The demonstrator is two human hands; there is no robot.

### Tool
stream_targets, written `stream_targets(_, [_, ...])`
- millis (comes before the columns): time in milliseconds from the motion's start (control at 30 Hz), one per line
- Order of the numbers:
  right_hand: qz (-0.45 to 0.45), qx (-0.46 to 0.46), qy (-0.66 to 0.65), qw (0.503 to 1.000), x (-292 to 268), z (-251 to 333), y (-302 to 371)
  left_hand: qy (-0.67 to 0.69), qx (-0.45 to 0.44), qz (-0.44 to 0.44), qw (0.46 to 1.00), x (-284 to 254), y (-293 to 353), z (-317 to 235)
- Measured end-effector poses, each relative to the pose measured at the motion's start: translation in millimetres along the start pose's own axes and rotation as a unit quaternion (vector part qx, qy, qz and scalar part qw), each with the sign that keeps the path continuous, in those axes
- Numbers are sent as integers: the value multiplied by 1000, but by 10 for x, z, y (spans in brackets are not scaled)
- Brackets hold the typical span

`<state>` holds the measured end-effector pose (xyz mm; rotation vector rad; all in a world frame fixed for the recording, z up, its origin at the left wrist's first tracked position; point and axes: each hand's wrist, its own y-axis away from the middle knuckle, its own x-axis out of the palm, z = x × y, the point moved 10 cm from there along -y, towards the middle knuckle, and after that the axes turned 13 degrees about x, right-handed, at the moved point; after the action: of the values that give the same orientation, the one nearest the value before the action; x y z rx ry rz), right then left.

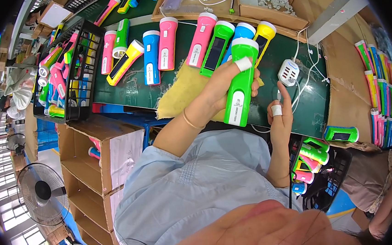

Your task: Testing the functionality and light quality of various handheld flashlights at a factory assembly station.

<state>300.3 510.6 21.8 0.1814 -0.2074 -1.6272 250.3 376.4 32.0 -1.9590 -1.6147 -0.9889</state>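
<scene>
My left hand is wrapped round a green flashlight, holding it up over the table's near edge with its white head end away from me. To its right, my right hand pinches a small white cable plug between thumb and index finger. White tape covers a finger on each hand. Behind the held flashlight stand or lie a green flashlight with a dark panel, a pink one, a blue one and a partly hidden yellow one. A yellow cloth lies under my left forearm.
A white multi-port USB charger with cables sits at the right. Black crates of flashlights stand left and lower right. Cardboard boxes of white parts line the back. Stacked flashlights lie far right; a fan stands left.
</scene>
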Motion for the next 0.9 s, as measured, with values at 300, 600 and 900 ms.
stream_targets(300, [78, 50, -54, 994, 85, -283, -66, 9, 0, -5, 1000, -75, -189, -8])
stream_targets(600, [124, 28, -108, 986, 127, 1, -156, -202, 119, 50, 971, -65, -356, -356])
stream_targets(900, [81, 12, -51, 995, 217, 124, -280, -707, 295, -104, 634, 142, -305, -1246])
